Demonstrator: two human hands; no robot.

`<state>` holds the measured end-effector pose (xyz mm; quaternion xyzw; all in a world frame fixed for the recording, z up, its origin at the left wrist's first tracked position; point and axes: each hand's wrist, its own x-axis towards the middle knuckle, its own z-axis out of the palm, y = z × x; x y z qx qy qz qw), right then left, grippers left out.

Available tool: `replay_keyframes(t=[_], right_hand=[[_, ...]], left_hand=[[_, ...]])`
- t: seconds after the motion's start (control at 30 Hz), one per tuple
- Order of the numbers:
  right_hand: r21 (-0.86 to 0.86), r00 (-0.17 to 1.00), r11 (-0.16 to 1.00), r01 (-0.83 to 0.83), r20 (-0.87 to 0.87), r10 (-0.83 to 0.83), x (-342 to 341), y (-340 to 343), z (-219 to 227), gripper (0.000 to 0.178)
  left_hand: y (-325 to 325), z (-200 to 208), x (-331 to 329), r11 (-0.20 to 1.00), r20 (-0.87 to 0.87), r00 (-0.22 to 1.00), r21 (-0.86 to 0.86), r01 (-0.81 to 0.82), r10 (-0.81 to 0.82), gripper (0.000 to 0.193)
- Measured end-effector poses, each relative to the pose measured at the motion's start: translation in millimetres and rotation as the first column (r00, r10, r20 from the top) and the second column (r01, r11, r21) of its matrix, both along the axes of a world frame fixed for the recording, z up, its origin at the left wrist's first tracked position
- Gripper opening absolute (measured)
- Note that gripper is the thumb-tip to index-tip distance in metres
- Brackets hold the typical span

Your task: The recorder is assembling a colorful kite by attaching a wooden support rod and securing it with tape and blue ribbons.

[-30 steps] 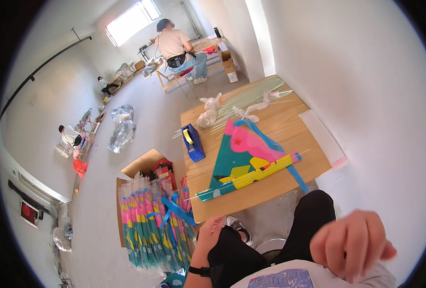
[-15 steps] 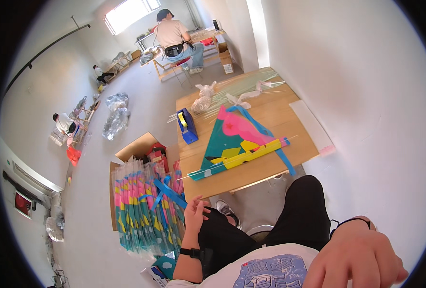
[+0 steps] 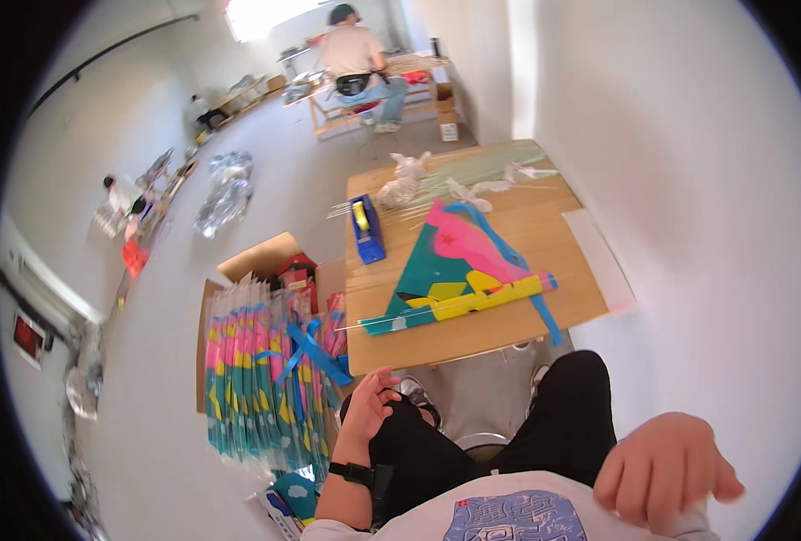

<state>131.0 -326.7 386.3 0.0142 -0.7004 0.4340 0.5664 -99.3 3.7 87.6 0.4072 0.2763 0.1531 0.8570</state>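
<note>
My left hand [image 3: 371, 403] hovers over my left thigh, just off the near left corner of the table. Its fingers are loosely bent and apart, with nothing in them. Raised at the lower right in front of my shirt, my right hand [image 3: 666, 469] shows its back. Its fingers point down and the thumb stands apart; the palm is hidden and no held thing shows. Partly rolled along its near edge, a teal, pink and yellow kite [image 3: 450, 242] lies on the wooden table [image 3: 472, 338]. A blue ribbon [image 3: 544, 320] hangs from it over the near edge.
A blue tape dispenser [image 3: 367, 239] stands at the table's left edge. Thin clear rods [image 3: 499, 160] and crumpled white plastic [image 3: 405, 180] lie at the far end. Left of the table, a cardboard box [image 3: 279, 251] holds several bagged kites [image 3: 256, 370]. Co-workers [image 3: 351, 50] sit farther off.
My right hand has lifted a little up and left, its thumb now plainly apart. My left hand stays nearly where it was. The whole view has shifted slightly; the kite lies unchanged.
</note>
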Motion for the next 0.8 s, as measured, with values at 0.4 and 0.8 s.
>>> replay_keyframes(t=[0.4,0.8], right_hand=[[-0.826,0.199,-0.227,0.515,0.373,-0.906,91,-69,-260,0.027],[-0.597,0.213,-0.506,0.622,0.751,-0.625,85,-47,-280,0.016]], left_hand=[[17,-20,-17,0.978,0.046,0.977,0.01,-0.21,0.209,0.036],[79,-44,142,0.241,-0.096,0.935,0.97,0.011,0.342,0.019]])
